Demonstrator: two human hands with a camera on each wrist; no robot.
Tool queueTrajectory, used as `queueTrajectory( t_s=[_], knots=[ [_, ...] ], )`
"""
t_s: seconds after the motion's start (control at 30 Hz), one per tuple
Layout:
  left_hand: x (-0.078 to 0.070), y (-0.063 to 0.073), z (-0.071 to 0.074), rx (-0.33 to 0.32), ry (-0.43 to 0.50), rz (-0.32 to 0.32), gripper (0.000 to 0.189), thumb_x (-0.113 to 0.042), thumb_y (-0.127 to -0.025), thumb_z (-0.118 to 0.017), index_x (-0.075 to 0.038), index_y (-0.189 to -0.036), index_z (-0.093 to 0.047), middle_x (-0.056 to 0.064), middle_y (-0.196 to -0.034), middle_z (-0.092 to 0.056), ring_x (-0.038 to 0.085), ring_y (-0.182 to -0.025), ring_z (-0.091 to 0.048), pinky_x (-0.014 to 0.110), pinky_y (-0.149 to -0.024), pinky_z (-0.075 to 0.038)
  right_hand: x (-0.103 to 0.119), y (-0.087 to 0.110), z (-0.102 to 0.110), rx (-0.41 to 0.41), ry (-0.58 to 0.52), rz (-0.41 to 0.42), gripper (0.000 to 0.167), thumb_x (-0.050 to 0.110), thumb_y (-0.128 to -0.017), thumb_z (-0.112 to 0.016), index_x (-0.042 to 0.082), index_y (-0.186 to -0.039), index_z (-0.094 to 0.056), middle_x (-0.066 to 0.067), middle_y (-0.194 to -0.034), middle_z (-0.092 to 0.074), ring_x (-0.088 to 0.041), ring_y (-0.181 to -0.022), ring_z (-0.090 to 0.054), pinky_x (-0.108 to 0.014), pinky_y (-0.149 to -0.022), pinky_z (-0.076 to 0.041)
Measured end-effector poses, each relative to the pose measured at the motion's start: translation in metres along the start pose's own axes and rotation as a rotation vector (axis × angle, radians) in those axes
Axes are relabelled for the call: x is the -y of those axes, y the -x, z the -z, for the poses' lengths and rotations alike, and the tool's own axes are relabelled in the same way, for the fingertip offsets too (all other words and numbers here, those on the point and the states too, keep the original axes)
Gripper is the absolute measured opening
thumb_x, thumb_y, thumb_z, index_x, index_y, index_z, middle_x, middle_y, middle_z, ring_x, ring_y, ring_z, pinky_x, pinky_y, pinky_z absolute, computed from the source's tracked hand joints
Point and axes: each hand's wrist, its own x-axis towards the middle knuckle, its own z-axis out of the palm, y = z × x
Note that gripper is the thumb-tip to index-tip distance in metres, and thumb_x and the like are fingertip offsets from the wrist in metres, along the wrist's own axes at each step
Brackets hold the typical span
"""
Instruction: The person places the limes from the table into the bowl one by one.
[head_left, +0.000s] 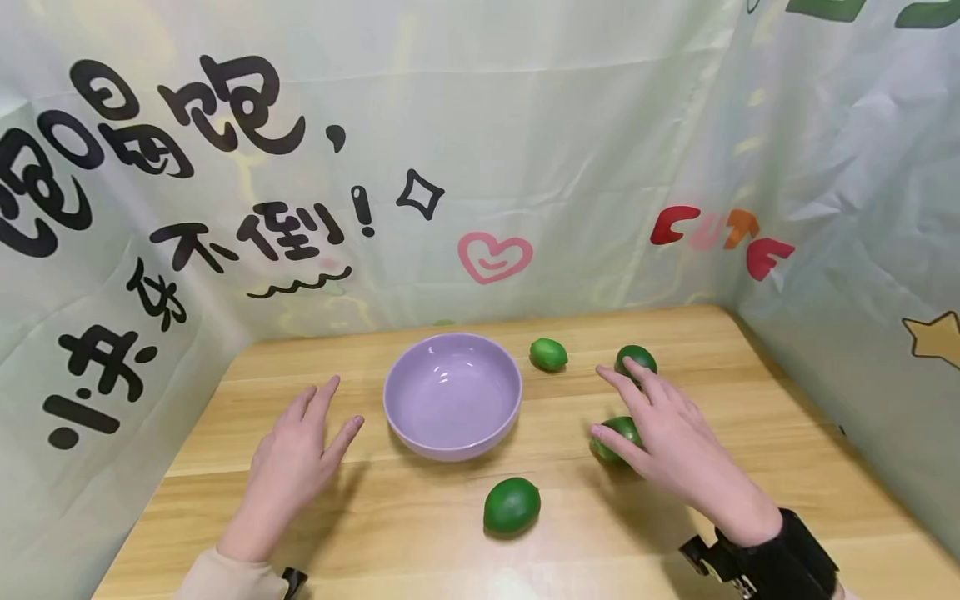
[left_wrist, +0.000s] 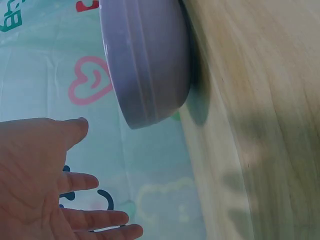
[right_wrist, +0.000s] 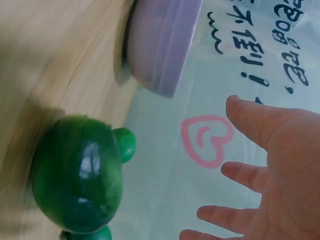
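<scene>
Flanking a lilac bowl (head_left: 453,450): left hand (head_left: 295,446) and right hand (head_left: 671,429) held apart above the wooden tabletop (head_left: 390,542)

Both hands are loosely spread, fingers extended and thumbs turned inward, gripping nothing. A strip of bare wood separates the left thumb from the bowl's left side; a wider one lies between the bowl and the right hand. The bowl stands upright near the middle, short of the back edge, where the tabletop meets a printed cloth backdrop (head_left: 600,125).

Four green limes lie around the bowl's right and front. The small lime (head_left: 548,355) sits just beyond its right rim, toward the back edge. The far-right lime (head_left: 636,358) is partly hidden by the right fingers, and the near-right lime (head_left: 621,432) shows behind the right thumb; in the right wrist view the hand is clear of the limes. The front lime (head_left: 512,507) lies in front of the bowl, with wood all round it. Bare wood also runs from the right hand to the sloping right edge.
</scene>
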Motion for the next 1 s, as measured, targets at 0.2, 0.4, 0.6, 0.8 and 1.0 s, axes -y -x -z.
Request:
queueTrajectory(
  t_s=[0.2,0.4,0.6,0.8,1.0],
  knots=[
    [0.003,-0.004,-0.001,0.016,0.069,0.011,0.074,-0.056,-0.109,-0.054,-0.01,-0.165,-0.038,0.033,-0.154,-0.051,0.058,-0.133,-0.057,0.077,-0.095,-0.055,0.01,0.007,0.001,-0.021,-0.018,0.042,0.074,0.04,-0.099,-0.078,0.018,-0.161,-0.045,-0.027,-0.164,-0.043,-0.058,-0.141,-0.05,-0.08,-0.11,-0.042],
    [0.004,-0.009,-0.004,0.004,0.162,0.019,0.071,-0.053,-0.109,-0.057,-0.012,-0.164,-0.04,0.029,-0.15,-0.056,0.051,-0.129,-0.062,0.074,-0.096,-0.056,0.021,0.014,0.002,-0.05,-0.039,0.094,0.073,0.041,-0.097,-0.08,0.021,-0.16,-0.047,-0.022,-0.161,-0.048,-0.054,-0.139,-0.055,-0.078,-0.106,-0.046],
    [0.002,-0.013,-0.008,-0.015,0.242,-0.006,0.066,-0.047,-0.109,-0.061,-0.011,-0.162,-0.043,0.024,-0.15,-0.059,0.046,-0.124,-0.067,0.069,-0.095,-0.058,0.031,0.021,-0.001,-0.068,-0.04,0.12,0.071,0.039,-0.095,-0.083,0.024,-0.156,-0.051,-0.02,-0.157,-0.052,-0.05,-0.134,-0.06,-0.075,-0.1,-0.052],
    [0.003,-0.018,-0.01,0.007,0.304,0.008,0.064,-0.048,-0.11,-0.058,-0.011,-0.161,-0.042,0.026,-0.148,-0.06,0.046,-0.119,-0.071,0.065,-0.095,-0.061,0.038,0.024,-0.003,-0.071,-0.038,0.145,0.069,0.042,-0.096,-0.081,0.027,-0.157,-0.051,-0.017,-0.156,-0.055,-0.045,-0.133,-0.063,-0.072,-0.098,-0.055],
    [0.008,-0.022,-0.015,0.058,0.355,0.053,0.067,-0.053,-0.111,-0.053,-0.013,-0.163,-0.038,0.027,-0.147,-0.06,0.046,-0.119,-0.071,0.063,-0.094,-0.062,0.043,0.027,-0.008,-0.067,-0.028,0.179,0.069,0.042,-0.095,-0.082,0.029,-0.156,-0.051,-0.014,-0.155,-0.056,-0.04,-0.132,-0.065,-0.067,-0.098,-0.057]
  ],
)
